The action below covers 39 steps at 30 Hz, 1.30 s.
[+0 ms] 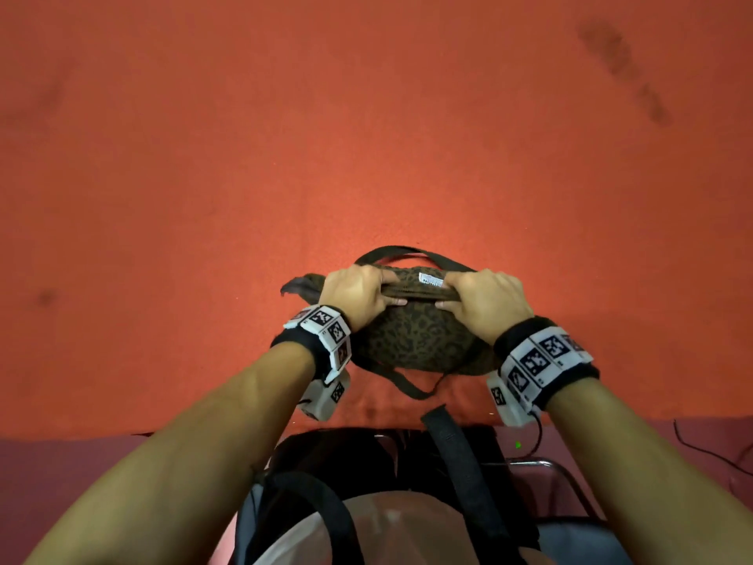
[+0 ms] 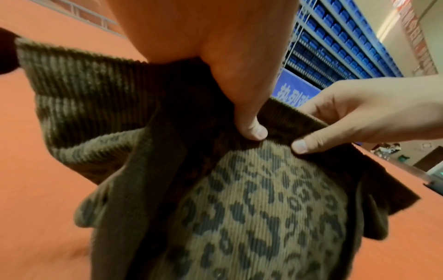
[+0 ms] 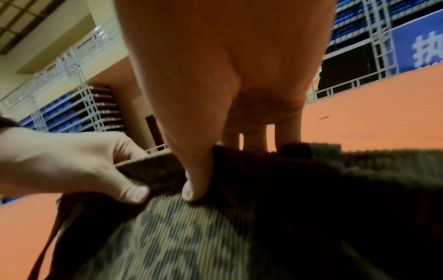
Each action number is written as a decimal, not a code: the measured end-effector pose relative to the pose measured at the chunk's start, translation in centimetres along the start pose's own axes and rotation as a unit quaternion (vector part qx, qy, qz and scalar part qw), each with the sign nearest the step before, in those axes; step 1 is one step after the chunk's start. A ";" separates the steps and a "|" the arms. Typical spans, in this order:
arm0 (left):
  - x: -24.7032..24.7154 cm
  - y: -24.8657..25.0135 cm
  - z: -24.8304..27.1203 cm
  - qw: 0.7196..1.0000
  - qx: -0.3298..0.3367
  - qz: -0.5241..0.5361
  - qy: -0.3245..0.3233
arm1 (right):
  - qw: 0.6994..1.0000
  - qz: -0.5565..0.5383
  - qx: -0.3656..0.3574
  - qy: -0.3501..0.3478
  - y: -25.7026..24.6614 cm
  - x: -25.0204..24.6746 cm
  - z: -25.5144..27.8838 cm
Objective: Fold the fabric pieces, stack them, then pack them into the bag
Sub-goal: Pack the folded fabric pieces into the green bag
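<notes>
A leopard-print corduroy bag (image 1: 411,340) bulges on the orange table (image 1: 366,136) close to its near edge. My left hand (image 1: 358,297) pinches the bag's dark brown top rim (image 1: 419,294) on the left, thumb in front, fingers behind. My right hand (image 1: 485,295) pinches the same rim on the right. The wrist views show each thumb pressed on the rim: the left hand (image 2: 249,121) and the right hand (image 3: 196,180), over the bag (image 2: 263,217) (image 3: 191,236). A white label (image 1: 431,279) shows inside the mouth. The bag's contents are hidden.
Dark straps (image 1: 411,251) loop behind the bag and another strap (image 1: 411,387) trails in front toward the table edge. A dark stain (image 1: 627,71) marks the far right of the table. Below the edge are a black backpack strap (image 1: 460,462) and a chair frame (image 1: 562,483).
</notes>
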<state>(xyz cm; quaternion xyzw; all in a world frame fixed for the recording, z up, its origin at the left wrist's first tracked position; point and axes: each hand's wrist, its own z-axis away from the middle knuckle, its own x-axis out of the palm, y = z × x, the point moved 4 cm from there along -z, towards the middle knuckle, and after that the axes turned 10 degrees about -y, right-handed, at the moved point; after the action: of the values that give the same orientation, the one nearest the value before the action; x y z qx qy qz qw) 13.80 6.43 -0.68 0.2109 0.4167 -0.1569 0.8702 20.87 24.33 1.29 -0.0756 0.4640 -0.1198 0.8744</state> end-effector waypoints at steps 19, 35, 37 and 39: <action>-2.6 5.4 -0.7 0.996 0.083 -0.011 0.015 | 0.962 -0.199 0.156 0.106 2.9 0.9 6.0; 2.8 20.3 0.9 0.982 0.182 -0.058 0.002 | 0.883 -0.293 0.285 0.231 11.5 8.1 18.3; 3.6 22.6 1.5 0.979 0.196 -0.056 0.007 | 0.873 -0.303 0.306 0.230 13.2 8.9 20.2; 4.5 24.9 1.9 0.977 0.209 -0.052 0.012 | 0.862 -0.311 0.326 0.234 14.6 9.8 22.0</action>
<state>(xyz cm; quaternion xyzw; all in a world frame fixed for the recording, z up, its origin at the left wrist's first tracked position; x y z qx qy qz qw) 28.94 26.55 2.73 0.3680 0.3957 -0.2825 0.7926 46.44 36.02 2.20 0.1035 0.5418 -0.5441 0.6322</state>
